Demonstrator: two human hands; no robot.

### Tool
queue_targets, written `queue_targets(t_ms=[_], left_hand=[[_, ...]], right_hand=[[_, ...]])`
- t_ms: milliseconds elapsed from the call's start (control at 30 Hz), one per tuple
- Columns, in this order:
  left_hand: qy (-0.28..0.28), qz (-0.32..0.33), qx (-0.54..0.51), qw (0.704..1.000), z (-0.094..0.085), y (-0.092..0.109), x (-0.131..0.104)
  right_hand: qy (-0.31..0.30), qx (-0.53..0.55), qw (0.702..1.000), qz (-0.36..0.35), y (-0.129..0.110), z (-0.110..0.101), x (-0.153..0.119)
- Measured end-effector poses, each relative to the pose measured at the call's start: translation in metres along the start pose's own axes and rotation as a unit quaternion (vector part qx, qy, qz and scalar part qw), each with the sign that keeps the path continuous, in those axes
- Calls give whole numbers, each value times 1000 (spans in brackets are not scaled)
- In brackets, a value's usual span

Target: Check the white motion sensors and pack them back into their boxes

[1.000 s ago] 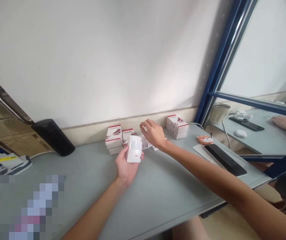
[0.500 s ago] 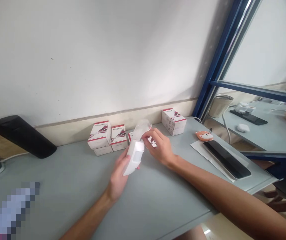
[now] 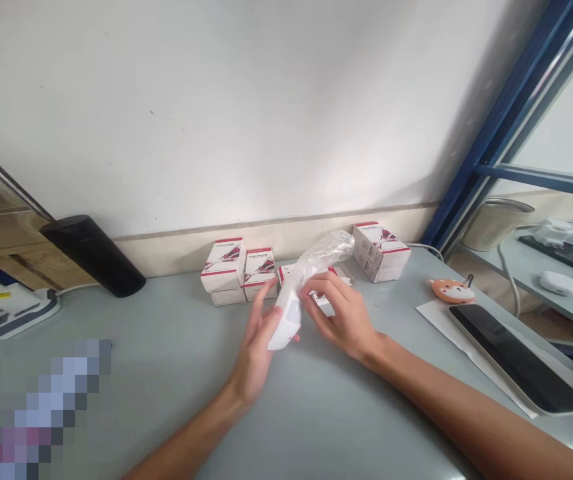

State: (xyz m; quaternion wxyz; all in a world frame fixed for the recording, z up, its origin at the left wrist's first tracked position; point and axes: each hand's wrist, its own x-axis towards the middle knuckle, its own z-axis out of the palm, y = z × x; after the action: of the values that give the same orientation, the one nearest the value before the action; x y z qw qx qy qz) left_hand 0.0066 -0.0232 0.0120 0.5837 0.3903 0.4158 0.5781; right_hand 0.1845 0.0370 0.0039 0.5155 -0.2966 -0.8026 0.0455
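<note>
My left hand (image 3: 255, 350) is wrapped round a white motion detector (image 3: 281, 333), holding it tilted above the table. A clear plastic bag (image 3: 323, 257) covers the detector's upper part, and its loose end sticks out up and to the right. Thumb and fingers of my right hand (image 3: 341, 313) pinch the bag at the detector's right side. Behind the hands lies a red-and-white box (image 3: 286, 272), partly hidden by the bag and my right hand.
Several detector boxes (image 3: 223, 263) stand along the wall, with another pile (image 3: 381, 252) to the right. A black cylinder (image 3: 95, 257) is at the left. A phone (image 3: 516, 357) lies on paper at the right, beside an orange animal-shaped case (image 3: 451, 291). A blue-framed window (image 3: 496, 127) borders the table.
The plastic bag has come down over the detector's upper part, and my right hand has moved down along it. The view has turned left.
</note>
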Motion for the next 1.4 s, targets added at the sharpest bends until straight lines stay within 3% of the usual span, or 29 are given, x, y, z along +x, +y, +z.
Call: queue_targets(t_ms=[267,367,467,533,600,700,967,1200,1400], left_hand=[[2,7,-20,1000,-2,-2,5],[-4,-6,-45,999,0,3,5],[-21,-25,-68,997,-1,6,5],[-32,-27,-73,996,-3,8,6],[-42,-27,-75,996,-4,9,6],[-44,-16,-55,997,-4,10,8],[4,2,60,998,-13,-8,17],[-40,33,66,996,-8,-9,21],[-44,78,95,991,-8,0,12]], right_hand=[[-35,50,998,31,-4,-1,2],[-17,128,984,121,-6,2,2],[21,214,942,256,-7,6,3],[14,269,905,328,-6,6,6],[-49,340,863,370,-2,5,9],[-153,421,821,355,4,-1,13],[-142,328,881,311,20,-16,21],[-163,280,899,294,28,-30,28],[-256,257,893,267,34,-40,30]])
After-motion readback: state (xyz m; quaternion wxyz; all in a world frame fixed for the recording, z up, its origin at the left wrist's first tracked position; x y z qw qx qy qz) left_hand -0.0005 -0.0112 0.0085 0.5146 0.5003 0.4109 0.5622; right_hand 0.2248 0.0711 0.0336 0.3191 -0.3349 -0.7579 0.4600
